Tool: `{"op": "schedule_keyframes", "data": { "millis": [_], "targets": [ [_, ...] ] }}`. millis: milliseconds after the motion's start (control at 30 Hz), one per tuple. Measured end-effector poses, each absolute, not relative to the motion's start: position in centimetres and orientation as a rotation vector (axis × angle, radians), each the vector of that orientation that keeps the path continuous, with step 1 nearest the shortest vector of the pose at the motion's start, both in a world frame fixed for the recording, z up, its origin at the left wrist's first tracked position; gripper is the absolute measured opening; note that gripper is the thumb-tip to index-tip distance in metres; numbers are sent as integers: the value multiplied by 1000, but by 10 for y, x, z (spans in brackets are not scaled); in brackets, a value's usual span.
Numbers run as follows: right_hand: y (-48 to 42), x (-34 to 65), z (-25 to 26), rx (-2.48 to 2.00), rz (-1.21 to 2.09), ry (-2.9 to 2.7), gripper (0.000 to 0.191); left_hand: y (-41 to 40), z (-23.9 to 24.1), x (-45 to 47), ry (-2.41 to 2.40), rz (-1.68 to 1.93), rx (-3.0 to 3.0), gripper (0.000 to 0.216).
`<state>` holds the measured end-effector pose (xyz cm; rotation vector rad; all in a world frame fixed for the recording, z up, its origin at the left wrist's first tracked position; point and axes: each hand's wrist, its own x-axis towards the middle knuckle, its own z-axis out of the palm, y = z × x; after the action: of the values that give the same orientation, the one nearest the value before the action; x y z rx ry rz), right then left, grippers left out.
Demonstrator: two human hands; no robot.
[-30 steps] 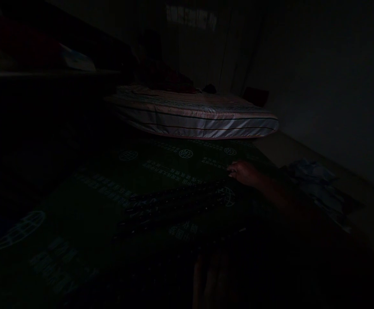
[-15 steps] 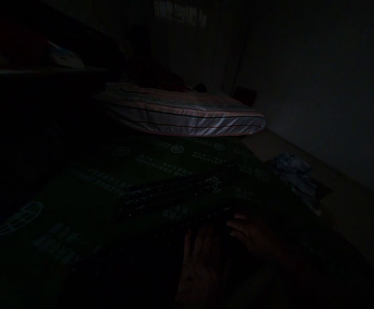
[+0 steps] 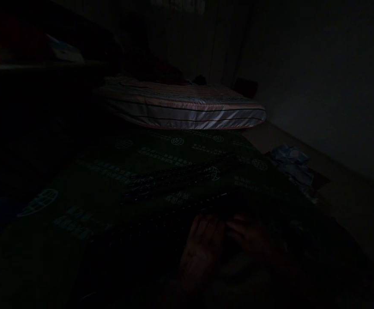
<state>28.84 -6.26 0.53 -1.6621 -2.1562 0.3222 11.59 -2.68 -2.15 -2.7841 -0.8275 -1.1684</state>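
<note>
Two hands show low in the centre of a very dark frame. The left hand [image 3: 201, 249] lies flat, fingers [image 3: 208, 223] stretched out and pointing up the frame, palm down, closed on nothing. The right hand [image 3: 251, 236] is just beside it on the right, its fingertips turned toward the left hand; whether they touch, and whether the right hand is closed on anything, I cannot tell in this gloom.

Both hands rest at the near edge of a dark cloth [image 3: 174, 180] speckled with small pale dots. The cloth runs as a long band from the centre left up toward the centre right, so most of it lies above the hands in the frame, with its lower part spreading down under them. Neither hand can be seen pinching it.

The cloth lies on a green mat [image 3: 77, 214] printed with pale globe marks and lines of lettering, which fills the lower left and middle of the frame. Beyond the mat, upper centre, a striped mattress [image 3: 187, 112] catches a little light along its side. At right of centre a pale crumpled bundle [image 3: 291, 165] sits on the floor [image 3: 351, 201] beside the mat, well apart from the hands. A bare wall [image 3: 318, 86] fills the upper right
</note>
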Motion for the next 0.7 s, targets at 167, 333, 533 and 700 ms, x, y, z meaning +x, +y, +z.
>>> {"op": "schedule_keyframes", "data": {
  "millis": [167, 333, 533, 700],
  "targets": [
    [-64, 287, 8, -1643, 673, -1896, 19, -27, -14, 116, -770, -1191, -2814, 28],
    [-65, 285, 5, -1568, 899, -1659, 17, -27, -16, 116, -745, -1250, -2837, 22],
    [-65, 283, 7, -1520, 1053, -1489, 17, -27, -18, 115, -687, -1354, -2803, 20],
    [-67, 283, 5, -1522, 1076, -1446, 17, -28, -15, 115, -695, -1359, -2842, 22]
  ]
}}
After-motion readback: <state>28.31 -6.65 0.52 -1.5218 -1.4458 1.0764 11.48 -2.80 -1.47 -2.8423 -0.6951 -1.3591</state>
